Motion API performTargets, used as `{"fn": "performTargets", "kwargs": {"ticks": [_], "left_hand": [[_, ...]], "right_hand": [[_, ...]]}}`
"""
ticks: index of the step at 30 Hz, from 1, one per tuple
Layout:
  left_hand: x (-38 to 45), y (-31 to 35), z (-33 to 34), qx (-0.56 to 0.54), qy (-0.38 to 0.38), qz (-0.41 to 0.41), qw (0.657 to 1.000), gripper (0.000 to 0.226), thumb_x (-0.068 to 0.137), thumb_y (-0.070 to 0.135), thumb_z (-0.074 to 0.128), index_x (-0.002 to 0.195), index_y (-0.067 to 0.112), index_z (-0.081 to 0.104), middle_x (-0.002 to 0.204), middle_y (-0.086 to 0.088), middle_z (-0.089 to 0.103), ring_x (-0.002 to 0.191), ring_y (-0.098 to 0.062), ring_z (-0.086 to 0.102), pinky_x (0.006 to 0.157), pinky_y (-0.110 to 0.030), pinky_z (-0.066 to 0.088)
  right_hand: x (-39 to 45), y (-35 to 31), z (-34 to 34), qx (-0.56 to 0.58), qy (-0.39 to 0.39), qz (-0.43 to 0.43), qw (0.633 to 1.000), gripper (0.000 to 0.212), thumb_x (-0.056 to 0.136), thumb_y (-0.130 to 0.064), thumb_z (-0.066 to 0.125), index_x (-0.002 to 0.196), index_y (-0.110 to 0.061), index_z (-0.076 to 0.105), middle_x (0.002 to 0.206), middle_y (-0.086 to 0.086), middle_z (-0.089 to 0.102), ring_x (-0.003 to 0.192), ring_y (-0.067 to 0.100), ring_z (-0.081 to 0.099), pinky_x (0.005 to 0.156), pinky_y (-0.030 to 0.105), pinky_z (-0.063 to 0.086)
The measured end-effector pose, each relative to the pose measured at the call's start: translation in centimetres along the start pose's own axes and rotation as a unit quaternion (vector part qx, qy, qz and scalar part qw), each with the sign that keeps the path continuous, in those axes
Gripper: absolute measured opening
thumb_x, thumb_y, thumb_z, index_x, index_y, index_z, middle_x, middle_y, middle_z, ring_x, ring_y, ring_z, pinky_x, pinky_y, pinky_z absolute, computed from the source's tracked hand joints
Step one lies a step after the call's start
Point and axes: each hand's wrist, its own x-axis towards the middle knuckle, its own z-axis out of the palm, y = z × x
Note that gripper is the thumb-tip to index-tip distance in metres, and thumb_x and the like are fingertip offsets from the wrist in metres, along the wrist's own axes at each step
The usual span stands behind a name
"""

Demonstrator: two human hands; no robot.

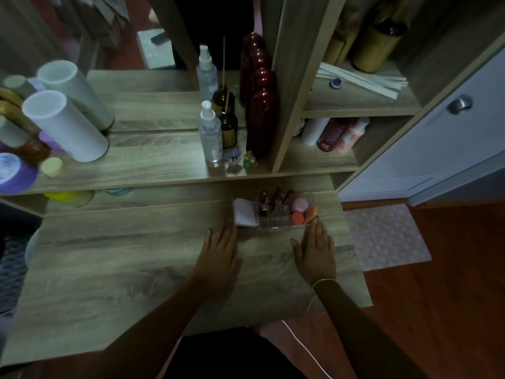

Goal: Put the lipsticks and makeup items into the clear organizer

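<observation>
The clear organizer point(276, 224) stands on the wooden desk at the far right. Several dark red lipsticks point(273, 199) stand in its left compartments. A pink round sponge point(299, 205), a red-orange round item point(297, 218) and an orange sponge point(311, 213) lie in its right side. A white compact case point(245, 213) leans against its left end. My left hand point(220, 254) lies flat on the desk, fingers apart, just below the white case. My right hand point(317, 251) lies flat too, its fingertips at the organizer's front right corner. Neither hand holds anything.
A raised shelf behind carries a clear spray bottle point(210, 138), a brown diffuser bottle point(229, 129), a dark red bottle point(261, 121), two small figurines point(241, 160), a white cylinder point(65, 127) and purple jars point(13, 173). Side shelves point(338, 135) hold bottles. The desk's right edge point(355, 250) drops to the floor.
</observation>
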Motion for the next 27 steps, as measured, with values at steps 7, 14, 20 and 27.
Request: {"fn": "performTargets", "kwargs": {"ticks": [7,14,20,27], "left_hand": [[0.4,0.1,0.2,0.018,0.009,-0.003,1.000,0.069,0.092,0.053,0.012,0.144,0.011,-0.006,0.158,-0.016,0.007,0.145,-0.032,0.010,0.116,-0.058,0.015],[0.4,0.3,0.0,0.017,0.006,0.006,1.000,0.069,0.097,0.046,0.027,0.148,0.009,-0.001,0.159,-0.015,0.000,0.146,-0.029,0.002,0.117,-0.056,0.008],[0.2,-0.3,-0.5,0.013,0.008,0.029,0.999,0.069,0.097,0.041,0.033,0.149,0.009,0.003,0.159,-0.014,0.003,0.146,-0.028,0.003,0.119,-0.051,0.009],[-0.5,-1.1,-1.1,0.006,0.038,-0.004,0.999,0.066,0.094,0.040,0.023,0.148,0.004,0.011,0.157,-0.019,0.015,0.144,-0.034,0.012,0.117,-0.048,0.012]], "right_hand": [[0.7,0.0,-0.2,0.003,0.003,-0.002,1.000,0.072,0.096,-0.049,0.034,0.149,-0.007,0.007,0.159,0.018,0.016,0.147,0.031,0.013,0.120,0.051,0.016],[0.9,-0.2,-0.1,0.024,-0.008,0.006,1.000,0.073,0.096,-0.048,0.035,0.150,-0.009,0.004,0.160,0.017,0.011,0.148,0.029,0.009,0.121,0.049,0.014],[0.8,-0.5,-0.4,0.038,-0.011,0.017,0.999,0.074,0.096,-0.044,0.039,0.150,-0.007,0.003,0.160,0.017,0.010,0.148,0.030,0.009,0.120,0.050,0.018],[-0.9,-0.6,-0.6,0.076,0.026,0.049,0.996,0.070,0.097,-0.047,0.032,0.150,-0.011,0.003,0.160,0.013,0.010,0.148,0.030,0.005,0.121,0.050,0.015]]}}
